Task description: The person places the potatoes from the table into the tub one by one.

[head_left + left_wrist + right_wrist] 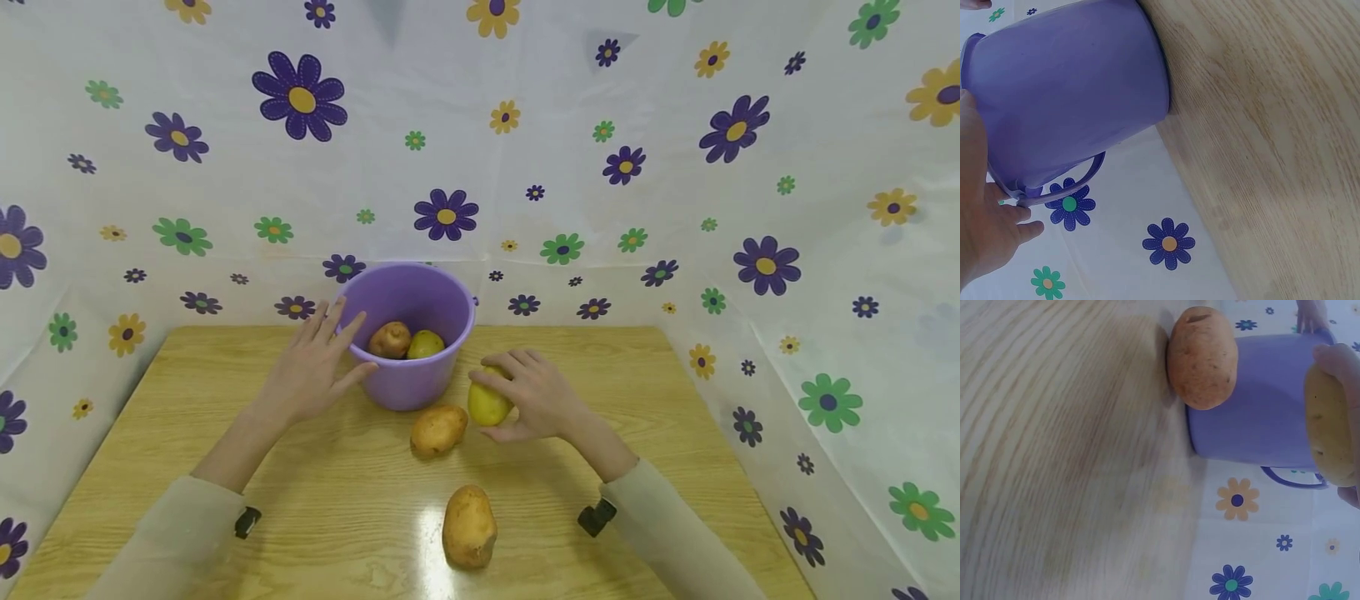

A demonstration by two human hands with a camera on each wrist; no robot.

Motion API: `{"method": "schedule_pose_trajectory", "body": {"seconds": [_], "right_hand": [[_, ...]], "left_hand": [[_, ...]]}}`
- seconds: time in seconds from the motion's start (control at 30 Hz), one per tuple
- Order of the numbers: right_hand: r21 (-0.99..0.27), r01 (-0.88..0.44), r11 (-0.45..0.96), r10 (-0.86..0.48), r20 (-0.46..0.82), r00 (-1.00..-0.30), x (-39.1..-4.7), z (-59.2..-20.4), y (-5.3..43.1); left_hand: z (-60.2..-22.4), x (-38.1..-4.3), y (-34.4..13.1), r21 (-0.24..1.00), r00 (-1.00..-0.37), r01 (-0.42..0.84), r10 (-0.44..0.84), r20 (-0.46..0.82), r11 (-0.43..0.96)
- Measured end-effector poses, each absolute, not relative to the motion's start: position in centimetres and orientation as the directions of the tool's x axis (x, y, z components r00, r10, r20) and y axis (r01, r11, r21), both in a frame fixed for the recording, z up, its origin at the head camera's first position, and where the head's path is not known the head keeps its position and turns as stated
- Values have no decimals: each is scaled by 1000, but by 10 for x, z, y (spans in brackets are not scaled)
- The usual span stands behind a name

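Observation:
A purple bucket (pixel 408 387) stands upright toward the back of the table, with a brown potato (pixel 390 340) and a yellow-green one (pixel 426 344) inside. My left hand (pixel 303 379) rests at the bucket's left rim, fingers straight and spread; the left wrist view shows it beside the bucket wall (pixel 1072 81) and the handle (pixel 1066 195). To the right of the bucket, my right hand (pixel 540 396) grips a yellowish potato (pixel 1327 425) between thumb and fingers, above the table. One brown potato (pixel 438 431) lies just in front of the bucket. Another potato (pixel 470 529) lies nearer me.
The wooden table (pixel 637 375) carries all of this. A white sheet with printed flowers (pixel 525 167) walls in the back and both sides. Each sleeve has a dark strap at the wrist, such as the right strap (pixel 597 517).

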State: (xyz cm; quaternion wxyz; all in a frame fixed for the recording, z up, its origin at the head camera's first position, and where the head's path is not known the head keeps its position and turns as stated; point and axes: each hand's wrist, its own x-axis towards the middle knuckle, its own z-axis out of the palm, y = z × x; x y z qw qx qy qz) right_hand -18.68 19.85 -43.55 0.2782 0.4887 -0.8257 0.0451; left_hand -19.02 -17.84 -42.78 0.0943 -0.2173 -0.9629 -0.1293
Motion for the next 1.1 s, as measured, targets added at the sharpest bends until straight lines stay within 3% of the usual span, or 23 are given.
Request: {"method": "schedule_pose_trajectory", "body": {"seconds": [0.83, 1.1], "right_hand": [[32, -852, 523, -653, 658, -376, -198, -415, 185], [43, -854, 519, -642, 679, -356, -204, -406, 177]], "left_hand": [[-430, -190, -180, 204, -879, 455, 400, 260, 867], [-429, -190, -179, 210, -883, 449, 396, 250, 868]]}}
